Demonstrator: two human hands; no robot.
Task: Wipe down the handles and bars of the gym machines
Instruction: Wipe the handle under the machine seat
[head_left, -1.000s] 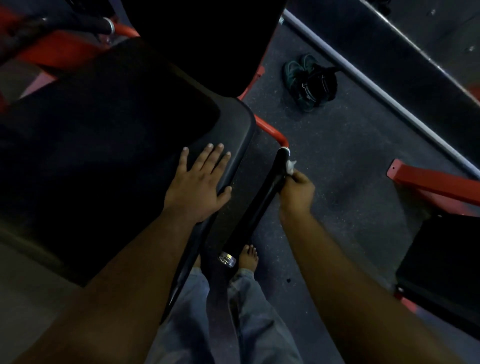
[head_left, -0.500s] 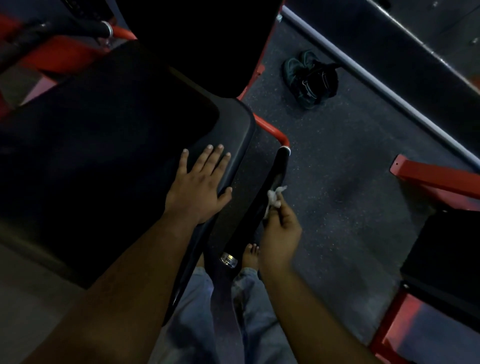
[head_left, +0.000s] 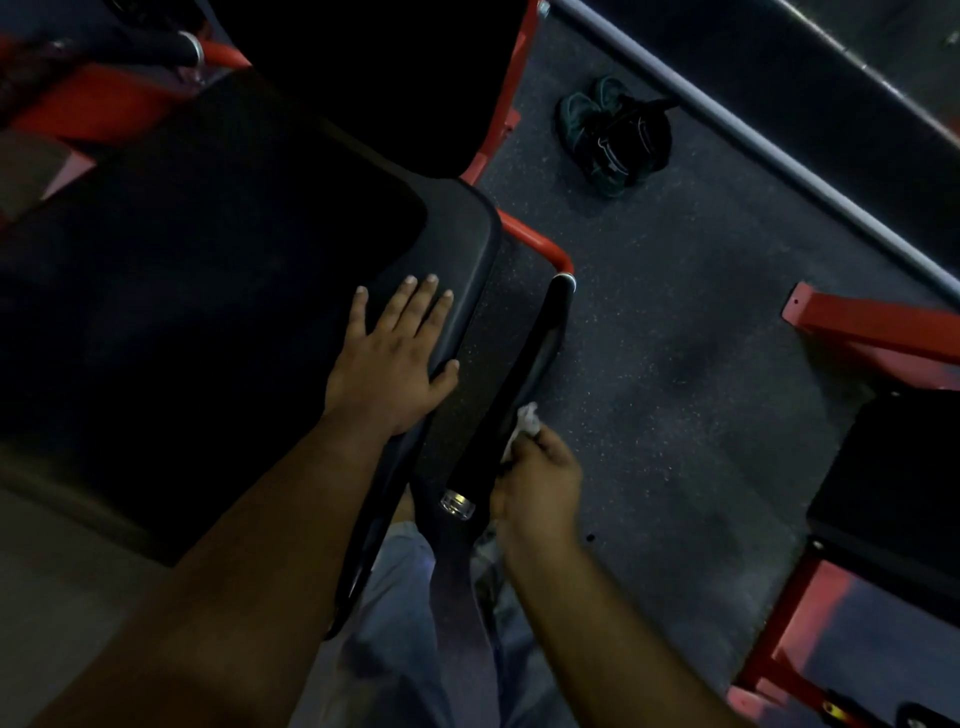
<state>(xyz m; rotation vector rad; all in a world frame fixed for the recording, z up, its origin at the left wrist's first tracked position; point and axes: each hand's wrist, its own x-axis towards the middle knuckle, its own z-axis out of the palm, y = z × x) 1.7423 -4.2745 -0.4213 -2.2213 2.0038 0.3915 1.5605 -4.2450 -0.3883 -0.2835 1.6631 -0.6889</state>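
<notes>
A black padded handle (head_left: 524, 379) slants down from a red bar (head_left: 535, 244) to a metal end cap (head_left: 458, 503). My right hand (head_left: 540, 488) grips a small white cloth (head_left: 527, 420) and presses it against the handle's lower right side, near the cap. My left hand (head_left: 395, 358) lies flat with fingers spread on the front corner of the black seat pad (head_left: 218, 291), holding nothing.
A pair of dark shoes (head_left: 613, 135) lies on the speckled rubber floor (head_left: 675, 364) beyond the handle. A red frame foot (head_left: 872, 332) and another black pad (head_left: 893, 483) stand at the right. A grey rail (head_left: 753, 135) crosses the top right. My trouser legs are below.
My right hand with the cloth has slid down the handle from its top end near the red bar to its lower part by the cap. My left hand stayed on the seat.
</notes>
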